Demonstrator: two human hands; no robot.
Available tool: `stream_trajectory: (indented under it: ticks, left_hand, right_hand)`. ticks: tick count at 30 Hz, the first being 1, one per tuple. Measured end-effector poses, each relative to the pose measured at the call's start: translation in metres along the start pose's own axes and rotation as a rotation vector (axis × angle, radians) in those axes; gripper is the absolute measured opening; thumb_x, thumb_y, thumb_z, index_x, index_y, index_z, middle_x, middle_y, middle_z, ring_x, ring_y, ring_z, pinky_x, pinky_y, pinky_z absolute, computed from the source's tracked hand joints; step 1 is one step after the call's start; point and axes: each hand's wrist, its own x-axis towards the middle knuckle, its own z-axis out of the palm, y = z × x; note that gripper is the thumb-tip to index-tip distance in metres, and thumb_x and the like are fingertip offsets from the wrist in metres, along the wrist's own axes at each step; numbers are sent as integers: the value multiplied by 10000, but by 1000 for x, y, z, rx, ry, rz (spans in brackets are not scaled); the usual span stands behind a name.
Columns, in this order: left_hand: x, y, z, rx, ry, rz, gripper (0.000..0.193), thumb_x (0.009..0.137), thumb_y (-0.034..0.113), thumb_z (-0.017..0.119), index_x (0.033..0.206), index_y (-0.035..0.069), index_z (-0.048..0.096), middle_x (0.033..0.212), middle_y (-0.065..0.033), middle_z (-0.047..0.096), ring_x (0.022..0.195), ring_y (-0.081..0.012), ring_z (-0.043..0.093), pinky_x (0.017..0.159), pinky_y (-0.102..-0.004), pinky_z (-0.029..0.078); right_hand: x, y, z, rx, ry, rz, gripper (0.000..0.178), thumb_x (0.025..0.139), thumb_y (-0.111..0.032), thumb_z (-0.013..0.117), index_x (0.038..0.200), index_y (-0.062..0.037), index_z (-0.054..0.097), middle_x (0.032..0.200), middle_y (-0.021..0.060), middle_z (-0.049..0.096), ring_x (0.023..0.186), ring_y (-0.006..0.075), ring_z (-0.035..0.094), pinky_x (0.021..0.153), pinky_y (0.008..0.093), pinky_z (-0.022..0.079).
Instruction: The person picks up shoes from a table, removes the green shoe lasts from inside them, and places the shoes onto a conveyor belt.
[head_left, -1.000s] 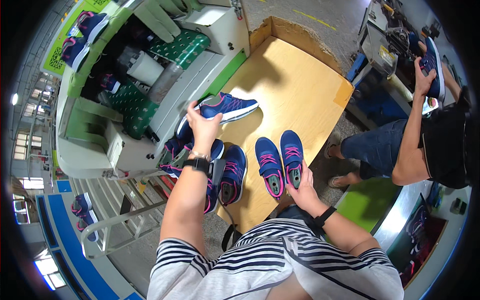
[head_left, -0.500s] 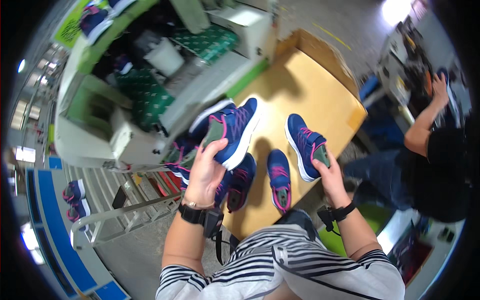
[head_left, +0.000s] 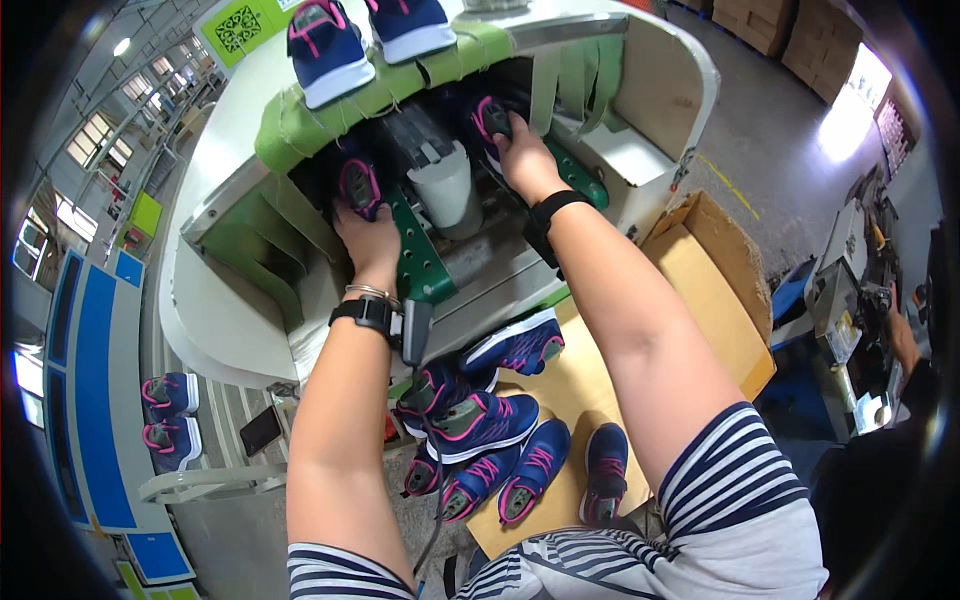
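Both my arms reach forward into the opening of a white machine. My left hand (head_left: 370, 243) is closed round the heel of a navy shoe (head_left: 362, 183) with a pink collar. Inside the machine, on the right, my right hand (head_left: 527, 160) grips a matching shoe (head_left: 488, 118), its thumb at the collar. The toes of both shoes are lost in the dark interior. A grey-white block (head_left: 445, 190) stands between the hands. Green perforated plates (head_left: 420, 250) lie beneath them.
Several navy-and-pink shoes (head_left: 490, 422) lie heaped on a cardboard-covered surface (head_left: 590, 385) below my arms. Two more shoes (head_left: 330, 60) stand on the machine's green padded top (head_left: 390, 110). At left is a metal rack (head_left: 235, 480) with a pair of shoes (head_left: 170, 425). Another person works at far right.
My hands have gone from holding shoes above the cardboard to gripping shoes inside the machine. Whether these are the same shoes I cannot tell. The view has shifted toward the machine.
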Motion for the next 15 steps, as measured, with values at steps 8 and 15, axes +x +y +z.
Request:
stream_trajectory:
  ticks: [8,15]
  left_hand:
    - [-176,-6,-45,366,-728,522,580,818,183,754,1315,12,506,1217,-171,589,1109,-376,573,949,-455,473]
    - [-197,-49,-18,799,-846,252,359,722,238,750,1009,31,686,980,-240,699,960,-413,663,863,-478,516]
  right_hand:
    - [-315,78,-94,161,-352,-226,551,903,-200,678,1388,-20,487,1389,205,506,1301,366,472,1097,421,378]
    - [-542,109,-178,212,-500,463,859,818,-264,780,1493,2,321,1426,297,402,1342,429,408,1138,426,338]
